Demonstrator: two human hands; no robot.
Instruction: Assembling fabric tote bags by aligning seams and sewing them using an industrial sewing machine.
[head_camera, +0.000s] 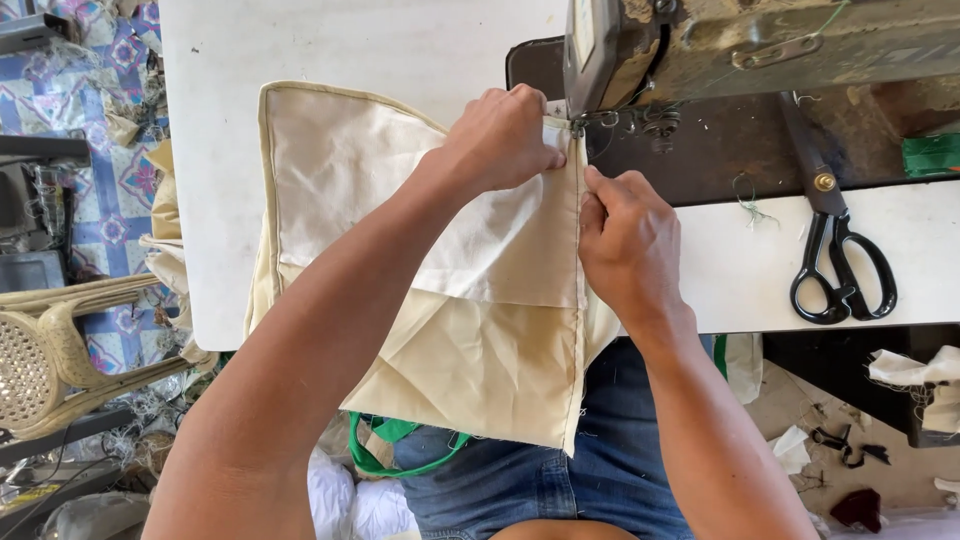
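Both forearms are reaching over my lap; my left hand (505, 135) is pressing the cloth (440, 260) flat on the bench (215, 120), my right hand (625, 240) is pinching its seam near the needle (577, 130). Most seam length is waiting, I judge.

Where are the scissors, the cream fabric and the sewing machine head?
scissors (838, 262): head view, on the black handles.
cream fabric (350, 170): head view, flat panel left of the hands.
sewing machine head (760, 45): head view, on the worn metal body.
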